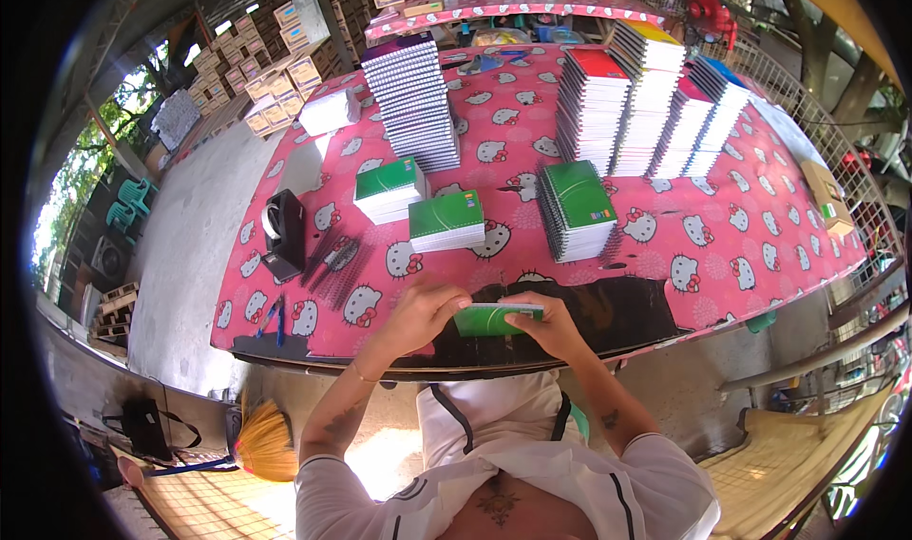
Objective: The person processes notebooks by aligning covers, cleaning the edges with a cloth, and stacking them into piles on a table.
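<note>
A small green-covered notebook (pixel 486 321) is held over the near edge of the table, its bound edge facing away from me. My right hand (pixel 554 329) grips its right end, thumb on the cover. At the upper left corner, my left hand (pixel 425 314) has thumb and fingers pinched together; what is between them is too small to make out. Beyond are two short stacks of green notebooks, one farther left (pixel 388 179) and one nearer (pixel 446 221). To the right stands a taller stack of green spiral notebooks (pixel 581 196).
Loose dark spiral coils (pixel 340 266) lie left, beside a black desktop device (pixel 284 234) and blue pens (pixel 279 320). Tall notebook stacks stand at the back left (pixel 410 103) and back right (pixel 591 113). A black mat (pixel 608 317) covers the pink tablecloth's (pixel 665 227) near edge.
</note>
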`<state>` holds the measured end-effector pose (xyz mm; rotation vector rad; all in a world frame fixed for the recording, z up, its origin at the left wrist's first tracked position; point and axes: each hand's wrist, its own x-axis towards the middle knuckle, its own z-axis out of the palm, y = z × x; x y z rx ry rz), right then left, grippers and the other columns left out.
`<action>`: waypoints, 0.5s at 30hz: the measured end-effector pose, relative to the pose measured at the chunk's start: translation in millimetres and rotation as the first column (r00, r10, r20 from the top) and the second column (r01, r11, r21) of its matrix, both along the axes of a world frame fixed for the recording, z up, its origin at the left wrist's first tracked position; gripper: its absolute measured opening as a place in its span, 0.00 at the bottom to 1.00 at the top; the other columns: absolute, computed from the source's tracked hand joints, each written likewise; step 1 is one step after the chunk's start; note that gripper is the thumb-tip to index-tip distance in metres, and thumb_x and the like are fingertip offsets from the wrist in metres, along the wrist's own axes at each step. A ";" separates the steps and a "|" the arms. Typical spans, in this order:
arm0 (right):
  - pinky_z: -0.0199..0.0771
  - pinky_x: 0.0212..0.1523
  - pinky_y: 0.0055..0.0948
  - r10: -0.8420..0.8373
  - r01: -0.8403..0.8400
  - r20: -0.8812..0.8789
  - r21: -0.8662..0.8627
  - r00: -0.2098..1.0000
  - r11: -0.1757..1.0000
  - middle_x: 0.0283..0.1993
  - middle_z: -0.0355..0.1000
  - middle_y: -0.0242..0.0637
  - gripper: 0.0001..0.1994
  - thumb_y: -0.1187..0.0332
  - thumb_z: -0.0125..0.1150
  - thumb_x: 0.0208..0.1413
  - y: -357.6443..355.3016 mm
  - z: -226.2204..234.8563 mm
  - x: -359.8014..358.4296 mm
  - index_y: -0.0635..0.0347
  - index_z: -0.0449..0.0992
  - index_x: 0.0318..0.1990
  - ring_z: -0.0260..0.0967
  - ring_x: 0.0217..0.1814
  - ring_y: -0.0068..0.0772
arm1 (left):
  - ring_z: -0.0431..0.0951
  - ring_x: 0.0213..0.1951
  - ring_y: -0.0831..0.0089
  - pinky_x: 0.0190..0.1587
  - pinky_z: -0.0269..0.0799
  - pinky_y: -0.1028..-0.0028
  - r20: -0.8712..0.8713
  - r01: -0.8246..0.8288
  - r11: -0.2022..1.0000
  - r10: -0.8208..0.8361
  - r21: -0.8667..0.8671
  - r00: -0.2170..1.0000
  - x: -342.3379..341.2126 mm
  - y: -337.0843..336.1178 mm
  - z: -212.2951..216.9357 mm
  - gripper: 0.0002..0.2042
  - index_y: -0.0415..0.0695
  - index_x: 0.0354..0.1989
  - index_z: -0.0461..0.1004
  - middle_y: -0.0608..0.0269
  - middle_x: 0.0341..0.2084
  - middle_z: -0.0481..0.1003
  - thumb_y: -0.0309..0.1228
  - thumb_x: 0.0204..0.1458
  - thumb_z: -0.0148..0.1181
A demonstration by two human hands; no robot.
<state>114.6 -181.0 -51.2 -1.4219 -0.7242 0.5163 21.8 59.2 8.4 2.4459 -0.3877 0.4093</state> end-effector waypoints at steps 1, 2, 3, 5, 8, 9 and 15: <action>0.75 0.48 0.23 -0.003 0.003 -0.005 -0.011 1.000 1.000 0.46 0.78 0.34 0.12 0.75 0.63 0.59 -0.1 -0.5 -0.1 0.64 0.79 0.50 0.73 0.45 0.20 | 0.77 0.33 0.62 0.49 0.68 0.61 0.022 -0.005 1.000 0.004 0.021 1.000 1.9 -1.8 0.4 0.09 0.46 0.41 0.78 0.64 0.28 0.78 0.32 0.53 0.67; 0.75 0.48 0.23 -0.005 0.005 -0.010 -0.022 1.000 1.000 0.46 0.78 0.34 0.12 0.75 0.63 0.59 0.4 -1.1 -0.8 0.64 0.79 0.50 0.73 0.45 0.20 | 0.77 0.33 0.62 0.49 0.69 0.61 0.044 -0.011 0.999 0.009 0.042 0.999 3.7 -4.0 1.0 0.10 0.46 0.42 0.79 0.64 0.27 0.78 0.31 0.52 0.67; 0.75 0.48 0.23 -0.007 0.007 -0.015 -0.032 1.000 0.999 0.46 0.78 0.33 0.12 0.75 0.64 0.59 0.6 -1.7 -1.2 0.64 0.79 0.50 0.73 0.45 0.20 | 0.76 0.33 0.63 0.46 0.69 0.63 0.041 -0.027 1.000 0.027 0.000 0.999 3.8 -7.6 1.8 0.09 0.46 0.40 0.79 0.64 0.27 0.77 0.31 0.52 0.68; 0.74 0.48 0.22 -0.007 0.007 -0.008 -0.028 1.000 1.000 0.45 0.78 0.33 0.12 0.75 0.64 0.58 1.2 -3.6 -1.9 0.64 0.79 0.50 0.73 0.45 0.19 | 0.75 0.32 0.64 0.41 0.68 0.65 0.028 -0.060 0.995 0.063 -0.082 0.998 0.6 -16.5 9.3 0.08 0.45 0.37 0.79 0.64 0.26 0.77 0.31 0.51 0.69; 0.73 0.47 0.22 -0.004 0.004 -0.019 -0.023 1.000 1.000 0.44 0.77 0.33 0.12 0.75 0.64 0.58 3.9 -1.2 -4.1 0.64 0.79 0.50 0.72 0.44 0.19 | 0.73 0.30 0.65 0.39 0.68 0.67 -0.005 0.034 0.999 -0.034 -0.008 0.999 4.9 -4.7 7.2 0.09 0.44 0.34 0.77 0.64 0.27 0.77 0.32 0.49 0.71; 0.73 0.47 0.22 -0.003 0.002 -0.027 -0.022 1.000 1.000 0.43 0.77 0.33 0.12 0.75 0.64 0.58 5.0 0.1 -4.9 0.64 0.79 0.50 0.72 0.44 0.19 | 0.73 0.30 0.65 0.39 0.67 0.67 -0.045 0.022 0.999 -0.025 -0.050 0.999 3.9 -3.7 6.4 0.09 0.44 0.33 0.77 0.64 0.26 0.77 0.32 0.49 0.71; 0.73 0.46 0.21 0.018 -0.019 -0.015 -0.033 1.000 0.999 0.43 0.77 0.33 0.13 0.75 0.64 0.58 2.0 0.4 -5.6 0.63 0.80 0.51 0.72 0.43 0.18 | 0.73 0.31 0.65 0.42 0.67 0.64 -0.181 0.033 0.992 -0.054 -0.119 0.982 6.5 -2.1 8.1 0.11 0.45 0.33 0.77 0.66 0.26 0.75 0.35 0.47 0.72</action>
